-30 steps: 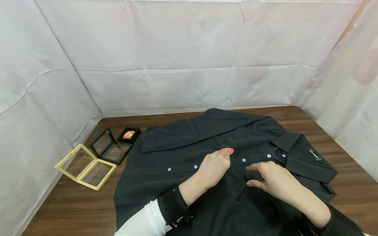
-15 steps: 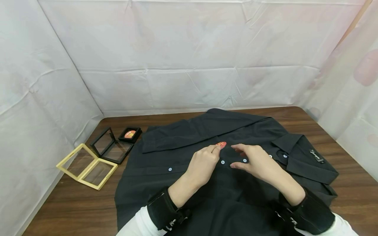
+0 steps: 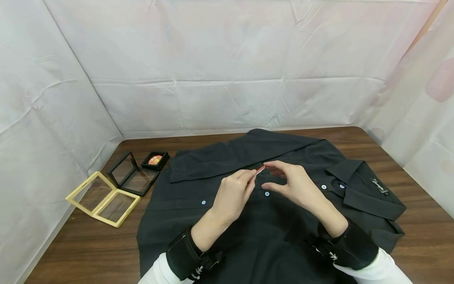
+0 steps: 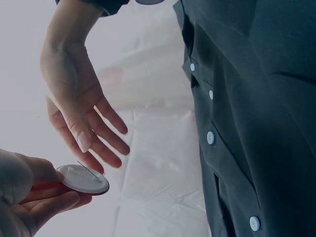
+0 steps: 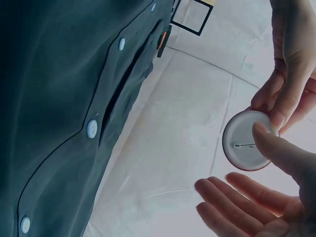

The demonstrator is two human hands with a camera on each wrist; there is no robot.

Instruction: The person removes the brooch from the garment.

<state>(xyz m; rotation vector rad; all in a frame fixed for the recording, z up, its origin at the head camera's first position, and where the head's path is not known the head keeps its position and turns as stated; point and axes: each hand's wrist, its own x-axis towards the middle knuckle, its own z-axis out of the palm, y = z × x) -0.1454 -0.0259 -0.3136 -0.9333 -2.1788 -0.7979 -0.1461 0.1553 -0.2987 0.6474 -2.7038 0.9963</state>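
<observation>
A round pin badge [image 3: 260, 169] with a red front is pinched between the thumb and fingers of my left hand [image 3: 232, 193], above the black shirt. Its pale back and thin metal pin show in the left wrist view, where the badge [image 4: 81, 178] is tilted almost flat. My right hand [image 3: 294, 183] hovers just beside it, fingers spread and relaxed. In the right wrist view its thumb overlaps the badge's back [image 5: 242, 136]; whether they touch I cannot tell. The black shirt [image 3: 276, 236] lies spread below with its row of pale buttons, collar to the right.
A black hinged frame [image 3: 133, 177] and a yellow hinged frame [image 3: 103, 199] stand opened at the left on the wooden table [image 3: 88, 252]. Behind them is a small black box [image 3: 155, 160] with a red and yellow disc. White sheeting [image 3: 227, 79] encloses the back and sides.
My left hand has lifted the badge off the shirt, drawn it slightly left and tipped it nearly edge-on. The right hand has moved left, up close to the badge.
</observation>
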